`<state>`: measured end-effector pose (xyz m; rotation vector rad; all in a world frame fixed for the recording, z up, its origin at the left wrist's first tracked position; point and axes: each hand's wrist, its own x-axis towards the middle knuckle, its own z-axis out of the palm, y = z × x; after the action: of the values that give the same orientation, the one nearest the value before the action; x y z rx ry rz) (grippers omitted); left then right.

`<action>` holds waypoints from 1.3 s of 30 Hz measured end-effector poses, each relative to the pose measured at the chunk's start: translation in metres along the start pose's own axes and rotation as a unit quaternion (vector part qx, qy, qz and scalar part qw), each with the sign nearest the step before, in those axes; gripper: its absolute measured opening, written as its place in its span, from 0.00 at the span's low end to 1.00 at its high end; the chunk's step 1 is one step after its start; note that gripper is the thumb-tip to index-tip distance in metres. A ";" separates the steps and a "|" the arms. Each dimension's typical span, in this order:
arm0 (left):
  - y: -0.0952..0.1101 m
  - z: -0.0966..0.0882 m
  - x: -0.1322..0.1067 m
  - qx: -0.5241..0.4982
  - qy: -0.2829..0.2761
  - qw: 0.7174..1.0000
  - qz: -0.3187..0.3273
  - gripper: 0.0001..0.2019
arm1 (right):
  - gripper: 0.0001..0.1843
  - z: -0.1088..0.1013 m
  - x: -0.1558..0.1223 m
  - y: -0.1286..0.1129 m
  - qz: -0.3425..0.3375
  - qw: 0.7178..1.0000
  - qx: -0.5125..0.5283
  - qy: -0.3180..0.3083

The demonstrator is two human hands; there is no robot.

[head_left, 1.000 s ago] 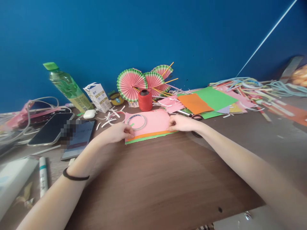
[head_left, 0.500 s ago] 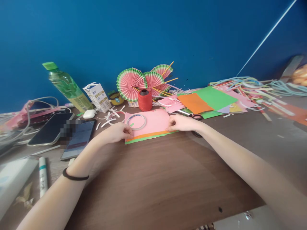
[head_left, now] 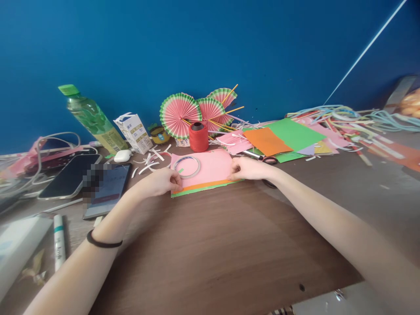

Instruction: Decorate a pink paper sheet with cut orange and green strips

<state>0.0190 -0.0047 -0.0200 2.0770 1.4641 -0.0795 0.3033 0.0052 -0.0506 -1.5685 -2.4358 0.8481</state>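
A pink sheet of paper [head_left: 213,168] lies flat on the table, with an orange band [head_left: 205,185] and a green band [head_left: 197,190] along its near edge. My left hand [head_left: 166,180] pinches its near left corner. At the near right corner, my right hand [head_left: 241,168] has closed its fingers on the same sheet. A thin roll of tape [head_left: 198,168] rests on the paper beside my left fingertips. Scissors [head_left: 269,161] lie partly hidden behind my right wrist.
Behind the paper stand a red thread spool [head_left: 198,139] and pink-and-green folded paper fans [head_left: 179,117]. Coloured sheets [head_left: 293,136] pile up at the right. On the left are a green bottle [head_left: 93,120], a white carton [head_left: 135,133], phones [head_left: 70,177] and a marker [head_left: 59,243].
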 end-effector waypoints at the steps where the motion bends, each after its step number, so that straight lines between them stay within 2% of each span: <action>1: 0.000 0.000 0.000 0.001 -0.001 1.000 0.000 0.06 | 0.16 0.000 0.000 0.000 0.000 1.000 -0.001 0.001; 14: -0.001 0.001 0.001 0.004 -0.005 1.000 0.006 0.05 | 0.16 -0.001 0.000 -0.002 0.001 1.000 -0.001 0.000; 26: 0.014 0.002 -0.007 0.044 0.025 0.999 -0.018 0.03 | 0.15 0.000 -0.001 0.000 0.005 1.000 0.007 0.001; 34: 0.010 0.002 -0.007 0.075 0.038 0.996 -0.024 0.03 | 0.15 0.001 -0.001 -0.004 0.014 1.000 -0.010 0.006; 39: 0.006 0.002 -0.006 0.064 0.038 0.997 -0.006 0.04 | 0.15 0.001 -0.001 -0.005 0.011 0.999 -0.035 0.020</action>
<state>0.0219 -0.0118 -0.0167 2.1942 1.5529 -0.1029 0.2992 0.0027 -0.0488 -1.6236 -2.4503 0.7351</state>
